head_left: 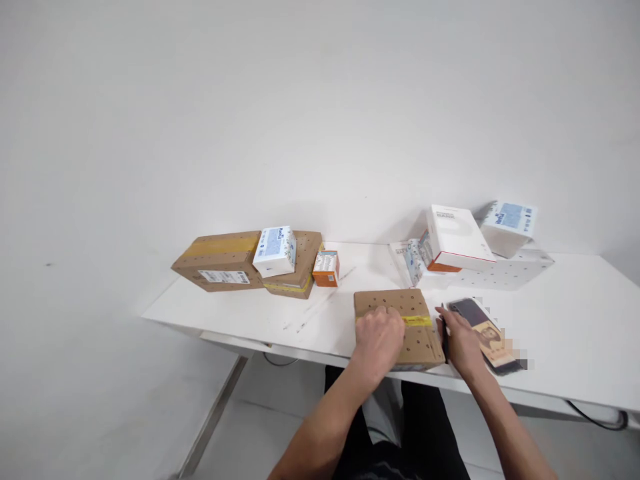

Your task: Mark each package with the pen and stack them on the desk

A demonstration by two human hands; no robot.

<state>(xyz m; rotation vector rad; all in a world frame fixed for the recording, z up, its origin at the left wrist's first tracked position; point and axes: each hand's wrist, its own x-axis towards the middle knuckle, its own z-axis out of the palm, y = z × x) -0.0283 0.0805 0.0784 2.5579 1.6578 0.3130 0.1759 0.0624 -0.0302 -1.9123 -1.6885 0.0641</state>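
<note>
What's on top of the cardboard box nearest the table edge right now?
The left hand rests flat on the cardboard box, over its yellow tape strip. The right hand touches its right side. The hand covers part of the lid.

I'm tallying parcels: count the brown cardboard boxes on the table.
3. One perforated box lies at the near edge under both hands. Two brown boxes sit at the far left: a long box and a second box beside it. Others may hide behind the white packages.

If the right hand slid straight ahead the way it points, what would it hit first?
The right hand, beside the perforated cardboard box, points up and slightly left; probably the tilted white box with orange base first, though depth is unclear.
</note>
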